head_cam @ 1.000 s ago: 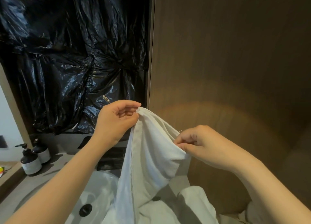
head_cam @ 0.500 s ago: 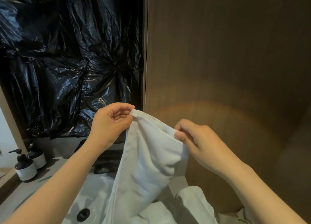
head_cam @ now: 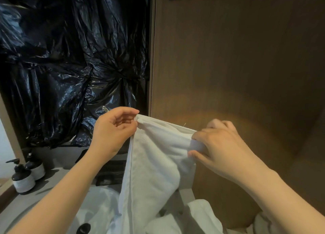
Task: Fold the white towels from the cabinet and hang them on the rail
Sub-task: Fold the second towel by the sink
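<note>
The left hand (head_cam: 112, 128) pinches one top corner of the white towel (head_cam: 158, 160) between thumb and curled forefinger. The right hand (head_cam: 223, 145) has its fingers curled over and its thumb under a bunched bit of the same top edge, so both have hold of cloth. The towel hangs between them in front of the lower left part of the wood panel (head_cam: 237, 66), its hem sagging a little and its body drooping in soft folds. To my eye the step is finding the second corner. The right hand would do well to slide along the hem to the true corner, then both should draw apart until the edge runs taut and level before any fold. Room for that lies rightward across the panel's face. Left of the panel, crinkled black plastic (head_cam: 70, 57) hangs behind the left hand. Below the panel's left edge the towel's tail trails toward the sink (head_cam: 44, 214) and more white towels (head_cam: 202, 214), where it could drag. No rail shows.
</note>
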Demonstrator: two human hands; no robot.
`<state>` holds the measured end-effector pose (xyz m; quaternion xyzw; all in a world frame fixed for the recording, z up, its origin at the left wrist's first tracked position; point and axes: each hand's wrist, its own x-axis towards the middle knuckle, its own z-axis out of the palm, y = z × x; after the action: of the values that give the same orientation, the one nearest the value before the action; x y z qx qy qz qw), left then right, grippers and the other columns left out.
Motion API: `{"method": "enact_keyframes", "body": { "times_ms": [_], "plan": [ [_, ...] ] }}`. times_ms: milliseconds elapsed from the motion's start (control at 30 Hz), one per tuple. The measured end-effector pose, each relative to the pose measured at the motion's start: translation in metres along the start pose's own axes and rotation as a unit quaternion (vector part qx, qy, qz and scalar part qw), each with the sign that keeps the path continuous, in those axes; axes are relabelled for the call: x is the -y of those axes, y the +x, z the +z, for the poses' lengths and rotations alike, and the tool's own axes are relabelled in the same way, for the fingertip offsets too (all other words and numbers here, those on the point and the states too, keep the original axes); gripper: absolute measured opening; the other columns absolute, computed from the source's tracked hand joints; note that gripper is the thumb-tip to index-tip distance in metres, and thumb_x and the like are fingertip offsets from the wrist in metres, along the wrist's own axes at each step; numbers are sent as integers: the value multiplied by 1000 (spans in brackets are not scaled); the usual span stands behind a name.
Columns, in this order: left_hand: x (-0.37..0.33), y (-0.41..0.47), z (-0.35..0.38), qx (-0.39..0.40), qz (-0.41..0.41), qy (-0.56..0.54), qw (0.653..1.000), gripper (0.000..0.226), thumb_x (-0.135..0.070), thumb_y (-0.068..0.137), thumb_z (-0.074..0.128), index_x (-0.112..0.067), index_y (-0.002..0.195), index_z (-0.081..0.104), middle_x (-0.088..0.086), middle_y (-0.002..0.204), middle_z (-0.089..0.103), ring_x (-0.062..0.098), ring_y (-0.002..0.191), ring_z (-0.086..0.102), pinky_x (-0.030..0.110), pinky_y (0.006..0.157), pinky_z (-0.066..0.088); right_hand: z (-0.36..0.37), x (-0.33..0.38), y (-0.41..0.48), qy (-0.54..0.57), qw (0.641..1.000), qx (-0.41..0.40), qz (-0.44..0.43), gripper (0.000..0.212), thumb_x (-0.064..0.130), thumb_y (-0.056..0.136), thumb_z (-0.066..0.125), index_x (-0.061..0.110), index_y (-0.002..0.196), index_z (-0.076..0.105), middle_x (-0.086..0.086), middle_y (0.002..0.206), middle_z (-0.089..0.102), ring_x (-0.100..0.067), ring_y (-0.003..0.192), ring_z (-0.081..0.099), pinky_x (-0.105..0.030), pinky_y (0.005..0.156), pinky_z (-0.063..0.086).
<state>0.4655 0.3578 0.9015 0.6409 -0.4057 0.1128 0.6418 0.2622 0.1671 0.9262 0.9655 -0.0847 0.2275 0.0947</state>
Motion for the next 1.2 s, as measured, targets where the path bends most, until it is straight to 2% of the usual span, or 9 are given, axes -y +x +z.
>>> {"method": "enact_keyframes", "body": {
  "times_ms": [200, 300, 400, 533, 667, 867, 1000, 1100, 1200],
  "plan": [
    [-6, 3, 5, -5, 2, -10, 1000, 35, 6, 79, 71, -26, 95, 70, -9, 89, 72, 7, 82, 68, 13, 74, 54, 5, 4, 4, 5, 996, -34, 78, 36, 55, 95, 40, 37, 122, 55, 14, 118, 59, -8, 95, 47, -20, 83, 29],
    [-4, -1, 9, -7, 4, -17, 1000, 37, 5, 80, 71, -30, 92, 70, -10, 90, 72, 8, 84, 69, 15, 75, 54, 5, 1, 4, 40, 999, -7, 32, 25, 53, 95, 45, 33, 93, 60, 14, 92, 61, -5, 80, 55, -15, 73, 36],
    [-2, -6, 15, 17, 0, -13, 1000, 37, 2, 79, 71, -33, 91, 70, -12, 90, 72, 6, 84, 68, 11, 73, 53, 9, -1, -1, 98, 989, 101, -50, 39, 49, 93, 51, 21, 65, 54, 1, 65, 53, -15, 61, 51, -20, 54, 37],
    [5, -8, 20, 23, -19, 22, 999, 35, 1, 79, 71, -32, 90, 69, -13, 86, 71, 3, 81, 66, 9, 71, 51, 20, -3, -14, 83, 988, 117, -63, 43, 59, 90, 43, 24, 69, 56, 4, 74, 60, -12, 66, 54, -18, 58, 41],
    [14, -9, 20, 23, -46, 42, 998, 36, 4, 80, 70, -30, 91, 67, -6, 85, 69, 2, 79, 65, 10, 70, 52, 20, -5, -21, 88, 990, 74, -76, 42, 63, 92, 38, 34, 98, 66, 23, 107, 61, -3, 92, 60, -17, 83, 49],
    [16, -12, 23, 26, -55, 32, 998, 35, 4, 79, 70, -28, 92, 68, -6, 86, 69, 3, 80, 66, 11, 72, 53, 26, -8, -26, 77, 991, 82, -72, 41, 61, 94, 33, 35, 96, 64, 19, 96, 56, -4, 83, 57, -12, 78, 46],
    [15, -11, 21, 26, -61, 37, 997, 35, 6, 80, 69, -28, 91, 67, -3, 86, 69, 7, 79, 66, 12, 72, 54, 34, -9, -29, 76, 996, 39, -18, 47, 60, 94, 25, 36, 100, 65, 21, 95, 54, 0, 81, 54, -2, 69, 36],
    [11, -13, 21, 24, -59, 25, 998, 34, 6, 80, 69, -26, 91, 67, -2, 86, 70, 9, 80, 67, 16, 74, 55, 40, -8, -28, 98, 993, -35, 61, 37, 54, 90, 41, 30, 100, 67, 14, 96, 64, 0, 79, 54, -1, 70, 29],
    [4, -15, 21, 34, -45, 0, 998, 36, 8, 79, 69, -26, 91, 68, -3, 84, 71, 9, 79, 67, 16, 73, 55, 43, -5, -26, 143, 975, -95, 142, 36, 53, 84, 48, 29, 104, 66, 10, 97, 68, -2, 79, 55, -4, 73, 35]
  ]
}}
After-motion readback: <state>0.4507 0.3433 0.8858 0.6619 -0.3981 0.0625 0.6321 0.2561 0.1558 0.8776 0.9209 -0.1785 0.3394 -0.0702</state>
